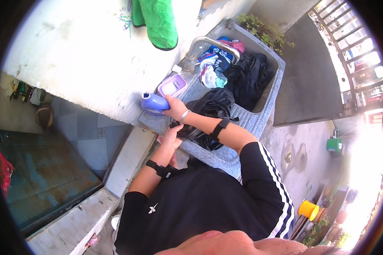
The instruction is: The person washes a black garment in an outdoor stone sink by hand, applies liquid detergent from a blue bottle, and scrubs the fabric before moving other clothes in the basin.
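Note:
My right hand (175, 109) is closed round a blue-purple plastic bottle (154, 103) at the left end of the grey speckled stone sink (273, 87). The bottle leans, its top toward the wall. Just below it, my left hand (172, 137) grips the edge of a black garment (206, 102) bunched on the ribbed washboard part; some of its fingers are hidden. A lilac plastic box (173, 86) sits beside the bottle. More black clothing (250, 78) and a white and blue garment (212, 70) lie in the basin.
A curved metal faucet (212, 40) reaches over the basin. A green towel (159, 23) hangs on the white wall (81, 51). Leafy plants (264, 32) grow behind the sink. A dark rusty panel (42, 170) stands at the left, and a green bucket (334, 143) at the right.

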